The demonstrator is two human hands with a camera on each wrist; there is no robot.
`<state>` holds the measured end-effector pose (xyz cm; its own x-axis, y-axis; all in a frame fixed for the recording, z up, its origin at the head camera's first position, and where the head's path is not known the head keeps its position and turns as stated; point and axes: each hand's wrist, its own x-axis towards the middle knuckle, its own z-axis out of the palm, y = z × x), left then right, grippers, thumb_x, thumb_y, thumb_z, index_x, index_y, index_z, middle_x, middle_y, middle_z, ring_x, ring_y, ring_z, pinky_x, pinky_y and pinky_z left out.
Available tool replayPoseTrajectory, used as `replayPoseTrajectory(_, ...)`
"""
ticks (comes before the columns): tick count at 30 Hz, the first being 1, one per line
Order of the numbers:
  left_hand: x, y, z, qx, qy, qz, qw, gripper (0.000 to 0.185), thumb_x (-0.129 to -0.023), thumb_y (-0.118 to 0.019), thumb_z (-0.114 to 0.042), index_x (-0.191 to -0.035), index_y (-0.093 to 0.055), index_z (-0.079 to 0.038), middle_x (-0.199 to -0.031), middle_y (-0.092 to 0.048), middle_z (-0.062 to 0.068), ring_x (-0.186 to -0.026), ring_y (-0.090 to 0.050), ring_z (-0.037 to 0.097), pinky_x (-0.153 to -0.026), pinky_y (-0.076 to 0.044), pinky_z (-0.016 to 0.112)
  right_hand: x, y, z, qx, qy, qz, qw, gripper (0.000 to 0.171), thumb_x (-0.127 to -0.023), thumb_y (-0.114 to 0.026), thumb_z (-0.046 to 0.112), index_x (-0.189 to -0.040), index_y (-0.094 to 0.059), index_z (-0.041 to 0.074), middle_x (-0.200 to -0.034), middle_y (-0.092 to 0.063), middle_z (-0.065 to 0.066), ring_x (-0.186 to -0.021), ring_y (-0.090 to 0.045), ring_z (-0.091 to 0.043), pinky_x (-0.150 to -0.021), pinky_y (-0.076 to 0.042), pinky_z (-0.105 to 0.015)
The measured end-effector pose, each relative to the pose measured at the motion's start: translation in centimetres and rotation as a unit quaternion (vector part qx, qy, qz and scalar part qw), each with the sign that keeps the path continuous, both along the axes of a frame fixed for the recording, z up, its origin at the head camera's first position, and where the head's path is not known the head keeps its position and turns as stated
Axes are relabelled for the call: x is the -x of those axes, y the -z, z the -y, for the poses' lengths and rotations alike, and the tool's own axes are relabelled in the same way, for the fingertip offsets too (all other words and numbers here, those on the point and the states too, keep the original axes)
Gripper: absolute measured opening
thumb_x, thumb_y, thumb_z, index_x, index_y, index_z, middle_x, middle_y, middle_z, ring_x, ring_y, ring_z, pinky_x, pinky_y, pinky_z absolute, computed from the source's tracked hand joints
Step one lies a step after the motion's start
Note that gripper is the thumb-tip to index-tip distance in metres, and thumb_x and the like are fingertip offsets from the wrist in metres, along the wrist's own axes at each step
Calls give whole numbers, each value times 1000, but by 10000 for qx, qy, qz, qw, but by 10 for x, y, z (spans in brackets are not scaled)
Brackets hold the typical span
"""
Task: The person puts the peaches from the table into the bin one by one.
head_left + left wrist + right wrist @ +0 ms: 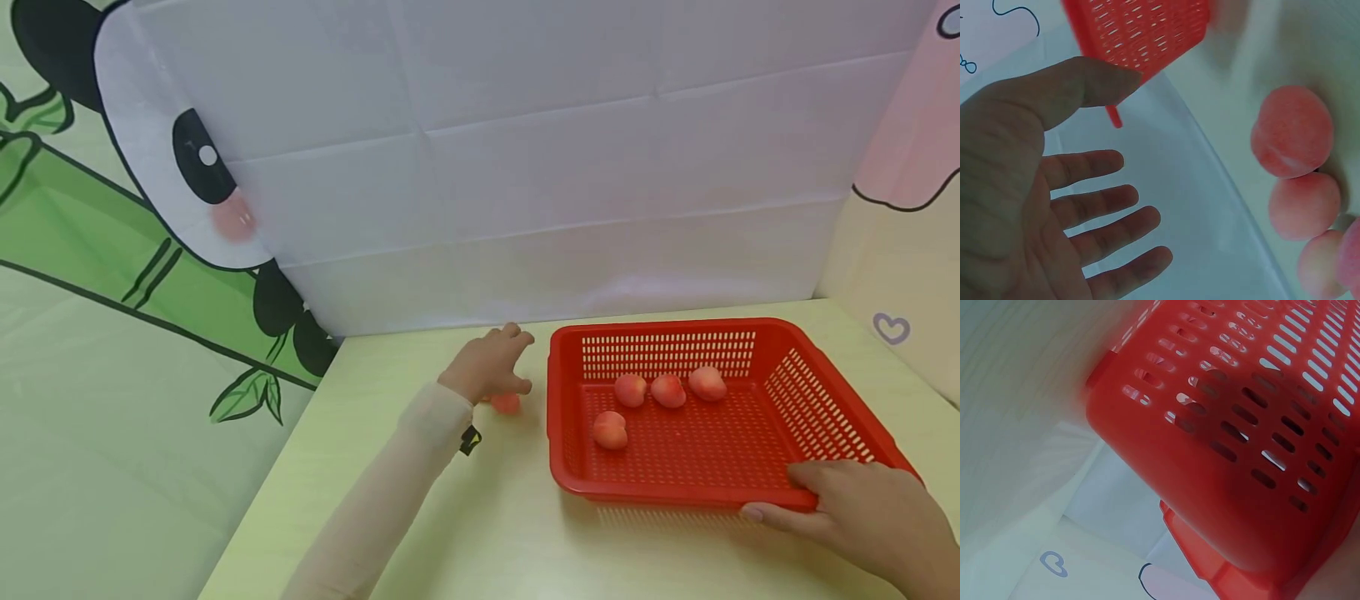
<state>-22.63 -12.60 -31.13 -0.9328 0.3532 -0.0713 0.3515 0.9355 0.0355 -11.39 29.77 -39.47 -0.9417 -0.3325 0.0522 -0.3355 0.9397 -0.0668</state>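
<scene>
A red slotted plastic basket (675,493) holds several pink-red peaches (669,390) on its floor. At its near right corner my right hand (873,512) grips the rim, thumb outside and fingers over the inner side. My left hand (491,362) is left of the basket with fingers spread and nothing in its grasp. Just below that hand a peach (506,404) shows on the table, partly covered by it. The left wrist view shows several loose peaches (1292,131) lying close together beside the open palm. Slotted basket wall (1241,425) fills much of the right wrist view.
The pale yellow table (480,533) runs back to a white sheet (525,183) hung behind it. A printed panda and bamboo cloth (150,233) borders the left side. At the right stands a cream panel with a heart outline (891,328).
</scene>
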Motion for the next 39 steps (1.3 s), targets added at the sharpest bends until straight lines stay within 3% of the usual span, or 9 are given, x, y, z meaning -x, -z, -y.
replayPoseTrajectory(10, -3, 36, 8, 32, -517, 522, 9973, 52, -92, -69, -25, -143, -63, -22, -128, -58, -2, -106, -62, 20, -72, -55, 50, 0, 0, 0, 10, -6, 5, 10000, 61, -86, -70, 78, -88, -73, 17, -67, -54, 9, -65, -54, -15, -59, -42, -38)
replayPoseTrajectory(16, -2, 49, 10, 33, -264, 487, 9985, 43, -89, -68, -13, -131, -68, -12, -116, -59, 4, -93, -60, 21, -68, -48, 39, -2, 0, 0, 128, -97, -254, 9995, 56, -84, -73, 76, -82, -68, 21, -63, -45, 10, -63, -50, -13, -57, -39, -37)
replayPoseTrajectory(21, -2, 56, 11, 9, -92, 464, 9989, 35, -89, -69, -9, -124, -69, -8, -109, -58, 6, -87, -56, 22, -67, -45, 32, -3, -1, -1, 137, -81, -292, 9994, 55, -84, -73, 77, -81, -67, 22, -62, -47, 10, -63, -51, -13, -57, -40, -37)
replayPoseTrajectory(29, -4, 62, 10, 41, 26, 499, 9987, 35, -89, -77, -9, -123, -67, -7, -110, -60, 6, -93, -58, 23, -70, -48, 31, -4, -1, 0, 113, -63, -274, 9995, 56, -84, -72, 77, -78, -64, 23, -60, -43, 10, -61, -48, -12, -57, -38, -36)
replayPoseTrajectory(39, -5, 68, 11, -229, -164, 566, 9980, 17, -91, -75, -18, -99, -63, -10, -102, -56, 3, -91, -55, 19, -73, -48, 30, -3, 1, -1, 100, -79, -269, 9996, 60, -83, -73, 77, -87, -74, 18, -67, -58, 8, -64, -57, -15, -57, -44, -39)
